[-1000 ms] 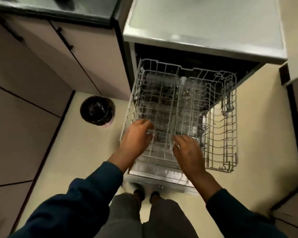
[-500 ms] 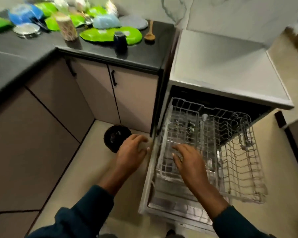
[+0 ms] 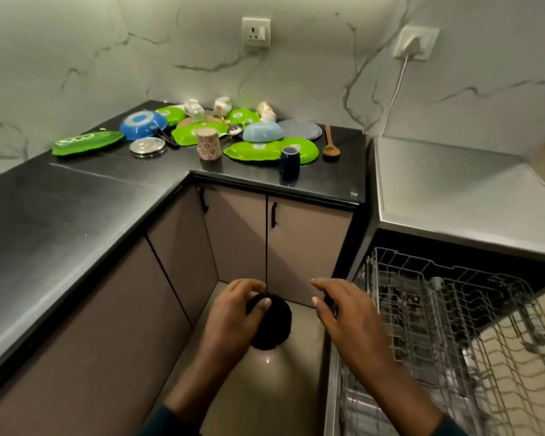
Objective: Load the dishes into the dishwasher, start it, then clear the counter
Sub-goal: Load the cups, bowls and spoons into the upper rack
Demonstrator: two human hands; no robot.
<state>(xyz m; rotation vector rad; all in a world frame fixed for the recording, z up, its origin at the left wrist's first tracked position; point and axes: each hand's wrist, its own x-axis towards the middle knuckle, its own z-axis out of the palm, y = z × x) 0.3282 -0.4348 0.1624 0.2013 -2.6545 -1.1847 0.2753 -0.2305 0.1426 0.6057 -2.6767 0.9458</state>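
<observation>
Green plates: five, around the floral cup [image 3: 208, 145]
Blue bowls: two
Cups: two upright, floral and navy [image 3: 289, 161]
Wooden spoon: one, right of navy cup [image 3: 330, 143]
Wall sockets: two

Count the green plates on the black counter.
5 visible: long green tray far left, round green plate behind the blue bowl, green plate mid-pile, small green plate at back, large green plate in front. Others may be hidden.

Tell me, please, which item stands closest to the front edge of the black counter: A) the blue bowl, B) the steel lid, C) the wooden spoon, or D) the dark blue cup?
D: the dark blue cup stands nearest the counter edge, in front of the green plate, while the other three lie farther back.
</observation>
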